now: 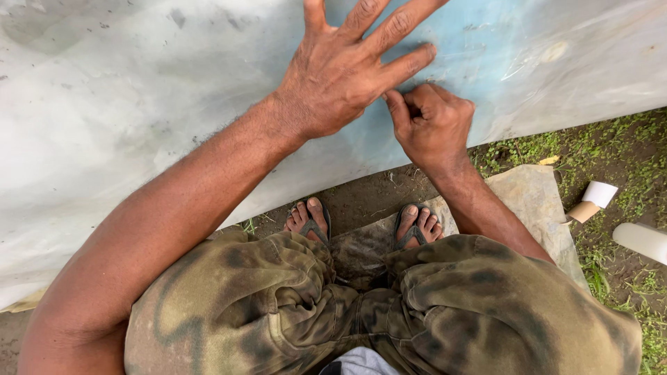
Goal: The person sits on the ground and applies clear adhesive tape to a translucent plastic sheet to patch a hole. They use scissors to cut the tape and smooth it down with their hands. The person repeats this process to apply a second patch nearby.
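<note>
A large curved white and pale blue surface (pixel 139 104), dirty and smeared, fills the upper part of the head view. My left hand (pixel 347 69) lies flat on it with the fingers spread apart, palm down. Right beside it, my right hand (pixel 432 125) is curled, thumb and fingertips pinched together against the surface just under the left hand's little finger. Whether something small sits between those fingers is hidden. Below, my knees in mottled green trousers (pixel 292 305) are bent, and my feet in dark flip-flops (pixel 417 232) stand on the ground.
Under my feet lies a worn grey sheet (pixel 535 201) on bare soil with patchy grass (pixel 625 153). At the right sit a small brown and white roll (pixel 592 201) and the end of a white tube (pixel 643 242).
</note>
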